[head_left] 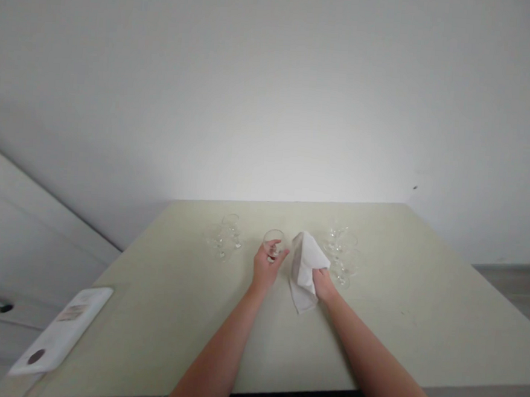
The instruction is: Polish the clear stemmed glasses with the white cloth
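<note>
- Gripping a clear glass [273,242], the left hand [267,267] wraps its fingers around the bowl and holds it above the middle of the pale table [420,318], seen from the head camera.
- The right hand [323,283] closes on a white cloth [304,268], which hangs bunched just beside the glass, apparently not touching it.
- A group of glasses [226,238] stands to the left, another group [343,252] to the right behind the cloth; their number is hard to tell.
- A white board [63,329] lies at the table's near left edge.
</note>
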`<state>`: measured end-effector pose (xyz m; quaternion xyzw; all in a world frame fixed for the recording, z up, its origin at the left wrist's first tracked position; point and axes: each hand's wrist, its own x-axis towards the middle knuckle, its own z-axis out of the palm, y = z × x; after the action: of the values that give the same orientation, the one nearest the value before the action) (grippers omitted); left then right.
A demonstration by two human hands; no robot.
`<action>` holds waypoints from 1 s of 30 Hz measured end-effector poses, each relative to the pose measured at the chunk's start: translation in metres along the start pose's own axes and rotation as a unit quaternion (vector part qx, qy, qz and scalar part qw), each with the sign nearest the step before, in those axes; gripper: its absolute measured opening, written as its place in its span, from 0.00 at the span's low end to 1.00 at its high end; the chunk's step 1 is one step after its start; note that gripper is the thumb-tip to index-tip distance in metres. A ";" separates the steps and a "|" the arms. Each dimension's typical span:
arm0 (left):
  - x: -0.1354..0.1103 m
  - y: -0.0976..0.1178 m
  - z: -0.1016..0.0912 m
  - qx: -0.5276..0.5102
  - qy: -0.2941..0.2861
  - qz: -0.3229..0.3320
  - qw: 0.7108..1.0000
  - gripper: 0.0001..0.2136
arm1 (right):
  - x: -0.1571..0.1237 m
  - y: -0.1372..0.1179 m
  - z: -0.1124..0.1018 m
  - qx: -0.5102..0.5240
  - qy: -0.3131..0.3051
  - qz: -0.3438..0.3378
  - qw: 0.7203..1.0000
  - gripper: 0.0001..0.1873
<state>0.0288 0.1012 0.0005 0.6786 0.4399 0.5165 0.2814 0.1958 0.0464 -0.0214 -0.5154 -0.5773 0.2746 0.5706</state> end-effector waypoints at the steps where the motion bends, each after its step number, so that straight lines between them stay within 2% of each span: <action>1: 0.000 -0.002 0.002 -0.056 -0.010 -0.037 0.998 0.19 | 0.000 -0.006 0.003 0.002 -0.003 -0.010 1.000 0.24; 4: 0.000 -0.006 0.010 -0.193 -0.046 -0.088 0.976 0.24 | 0.000 -0.022 0.010 -0.027 -0.070 -0.061 0.995 0.30; 7: 0.002 -0.007 0.013 -0.257 -0.066 -0.094 0.960 0.28 | 0.000 -0.030 0.011 -0.052 -0.118 -0.055 0.990 0.28; 11: 0.003 -0.007 0.011 -0.286 -0.086 -0.130 0.945 0.29 | 0.000 -0.028 0.009 -0.071 -0.104 -0.017 0.992 0.25; 16: 0.001 -0.005 0.007 -0.279 -0.136 -0.099 0.945 0.28 | 0.001 -0.023 0.009 -0.062 -0.078 0.006 0.995 0.17; 19: 0.003 -0.001 0.005 -0.302 -0.094 -0.102 0.943 0.27 | 0.001 -0.024 0.009 -0.048 -0.084 -0.002 0.995 0.15; 22: 0.005 0.004 0.004 -0.318 -0.051 -0.127 0.938 0.25 | 0.000 -0.024 0.011 0.007 -0.104 0.019 0.994 0.12; 24: 0.004 0.006 0.002 -0.322 -0.068 -0.138 0.934 0.24 | -0.001 -0.021 0.014 0.075 -0.118 0.077 0.987 0.10; 26: 0.002 0.007 0.001 -0.337 -0.100 -0.139 0.926 0.25 | -0.001 -0.018 0.016 0.143 -0.123 0.131 0.973 0.13; 28: 0.000 0.006 0.001 -0.349 -0.122 -0.136 0.919 0.27 | -0.001 -0.016 0.016 0.189 -0.116 0.153 0.963 0.17; 30: 0.000 0.004 0.002 -0.346 -0.124 -0.137 0.920 0.27 | 0.000 -0.017 0.015 0.191 -0.110 0.152 0.964 0.19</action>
<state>0.0321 0.0994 0.0028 0.5306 0.2842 0.5045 0.6190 0.1774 0.0454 -0.0092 -0.4454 -0.4885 0.5179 0.5429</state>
